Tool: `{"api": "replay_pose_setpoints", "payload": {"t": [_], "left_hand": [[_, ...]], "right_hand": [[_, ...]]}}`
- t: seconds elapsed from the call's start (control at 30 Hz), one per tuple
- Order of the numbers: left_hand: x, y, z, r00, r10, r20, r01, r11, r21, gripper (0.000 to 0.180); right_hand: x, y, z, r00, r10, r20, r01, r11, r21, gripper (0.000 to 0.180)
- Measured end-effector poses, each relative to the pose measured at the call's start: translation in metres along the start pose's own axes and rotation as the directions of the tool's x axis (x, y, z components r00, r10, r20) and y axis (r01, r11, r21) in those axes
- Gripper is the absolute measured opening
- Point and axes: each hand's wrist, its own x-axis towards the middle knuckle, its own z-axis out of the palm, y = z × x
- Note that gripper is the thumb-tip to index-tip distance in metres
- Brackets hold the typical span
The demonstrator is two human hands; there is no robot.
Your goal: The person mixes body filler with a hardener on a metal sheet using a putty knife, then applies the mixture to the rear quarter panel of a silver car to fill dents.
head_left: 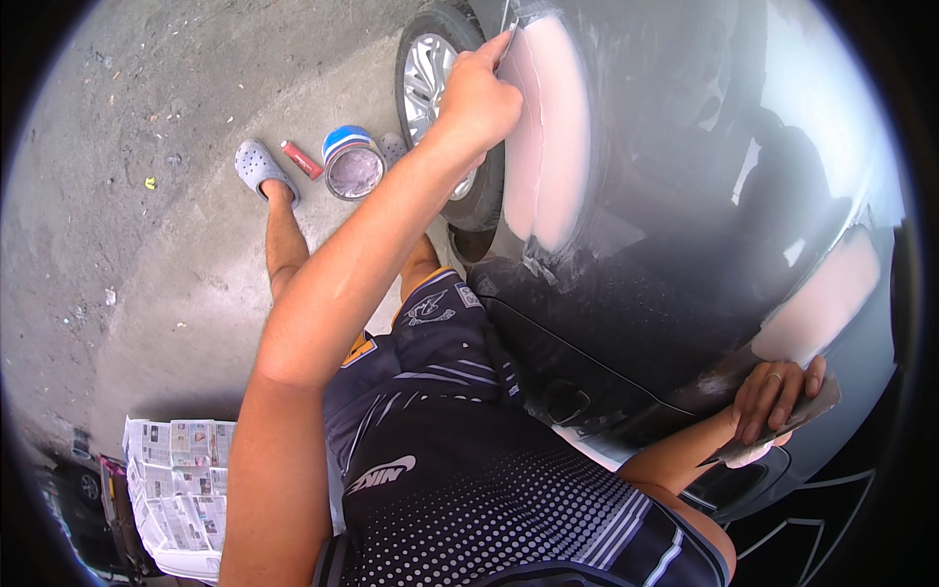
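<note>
My left hand (481, 98) reaches up to the wheel arch of a dark grey car (675, 147). Its fingers pinch a thin spreader (509, 41), whose edge meets a long curved band of pale pink body filler (558, 117). A ridge line runs down the band's left part. Low on the right, my right hand (773, 399) is closed on a flat metal plate (807, 416), with a lump of pale filler (751, 455) on its underside. A second pink filler patch (827, 293) covers the bodywork just above that hand.
Beside the car wheel (427, 83), an open can (354, 168) of pinkish filler stands on the concrete ground (186, 284). A small red tube (301, 159) lies between it and my clog (256, 161). Newspaper sheets (181, 479) cover something at lower left.
</note>
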Motion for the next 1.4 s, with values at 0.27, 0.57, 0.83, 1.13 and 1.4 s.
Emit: {"api": "replay_pose_setpoints", "payload": {"t": [0.27, 0.57, 0.83, 1.13, 1.4], "left_hand": [[-0.017, -0.011, 0.004, 0.983, 0.18, -0.044, -0.17, 0.97, 0.172, 0.072], [-0.073, -0.051, 0.022, 0.865, 0.501, -0.026, -0.472, 0.83, 0.296, 0.084], [-0.131, -0.095, 0.031, 0.823, 0.563, 0.076, -0.551, 0.76, 0.344, 0.095], [-0.163, -0.122, -0.009, 0.791, 0.479, 0.381, -0.605, 0.704, 0.371, 0.087], [-0.046, -0.067, -0.026, 0.989, 0.146, -0.017, -0.146, 0.989, -0.009, 0.058]], "right_hand": [[0.002, -0.005, -0.011, 0.993, 0.058, 0.1, -0.062, 0.997, 0.041, 0.048], [0.003, -0.001, -0.001, 1.0, 0.026, -0.002, -0.026, 0.999, 0.025, 0.036], [0.006, -0.003, 0.005, 0.998, 0.053, -0.014, -0.052, 0.998, 0.039, 0.035], [-0.003, 0.0, -0.002, 1.0, 0.011, -0.024, -0.011, 1.0, 0.006, 0.048], [-0.006, -0.005, -0.009, 0.999, 0.036, 0.038, -0.035, 0.999, -0.007, 0.054]]}}
